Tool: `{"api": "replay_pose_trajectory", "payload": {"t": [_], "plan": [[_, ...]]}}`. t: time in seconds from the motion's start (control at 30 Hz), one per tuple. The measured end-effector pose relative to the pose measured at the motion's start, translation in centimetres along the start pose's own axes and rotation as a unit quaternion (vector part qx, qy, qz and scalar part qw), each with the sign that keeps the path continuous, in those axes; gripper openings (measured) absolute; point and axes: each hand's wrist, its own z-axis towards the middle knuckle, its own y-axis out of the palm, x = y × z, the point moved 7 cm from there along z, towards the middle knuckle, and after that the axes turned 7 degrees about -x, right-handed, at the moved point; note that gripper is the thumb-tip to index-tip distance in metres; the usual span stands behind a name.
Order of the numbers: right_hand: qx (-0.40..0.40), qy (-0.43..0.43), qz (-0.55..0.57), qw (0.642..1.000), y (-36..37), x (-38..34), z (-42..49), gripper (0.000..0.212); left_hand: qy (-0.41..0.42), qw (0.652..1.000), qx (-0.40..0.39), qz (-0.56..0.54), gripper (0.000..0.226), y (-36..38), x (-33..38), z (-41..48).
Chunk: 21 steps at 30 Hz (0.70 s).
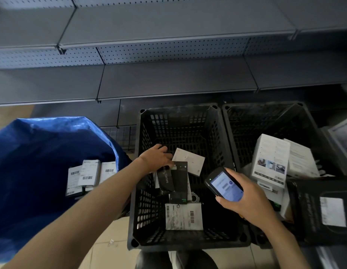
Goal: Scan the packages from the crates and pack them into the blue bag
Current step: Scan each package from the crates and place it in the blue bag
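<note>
the left hand reaches into the middle black plastic lattice crate. its thumb and curled fingers grip the upper end of a slim black cardboard box with white lettering. that box is tilted near the crate's left wall, beside a flat black package, a square white box and a white labelled mailer on the crate floor. the right hand is wrapped around a black handheld scanner with a lit screen, held over the crate's right side. a second black lattice crate to the right holds white printed cartons. the open blue woven bag stands on the left with white barcode-labelled parcels inside.
</note>
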Motion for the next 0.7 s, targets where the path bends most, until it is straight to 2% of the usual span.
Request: {"api": "replay_pose_trajectory", "payload": {"t": [0.13, 0.2, 0.33, 0.43, 0.57, 0.63, 0.7], "plan": [[0.025, 0.003, 0.004, 1.000, -1.6, 0.0, -0.7, 0.088, 0.000, 0.996, 0.042, -0.078, 0.059, -2.7, -2.1, -1.9], [0.034, -0.002, 0.016, 0.999, -2.4, 0.1, -1.0, 0.086, -0.033, 0.982, 0.067, -0.176, 0.060, -3.7, -3.7, -3.0], [0.045, -0.011, 0.038, 0.998, -3.5, 0.1, -1.2, 0.092, -0.121, 0.904, 0.097, -0.397, 0.062, -4.1, -6.3, -4.7], [0.058, -0.008, 0.061, 0.996, -3.8, -0.1, -1.2, 0.087, -0.162, 0.839, 0.122, -0.505, 0.065, -3.7, -6.0, -5.0], [0.062, -0.003, 0.058, 0.996, -3.6, 0.1, -1.0, 0.095, -0.165, 0.762, 0.143, -0.609, 0.099, -1.1, -2.7, -3.5], [0.059, 0.004, 0.060, 0.996, -3.2, 0.5, -1.1, 0.095, -0.149, 0.743, 0.162, -0.632, 0.103, 0.2, -1.2, -2.7], [0.055, 0.010, 0.060, 0.997, -3.0, 0.8, -1.1, 0.095, -0.135, 0.741, 0.190, -0.629, 0.088, 1.1, -0.3, -2.4]]}}
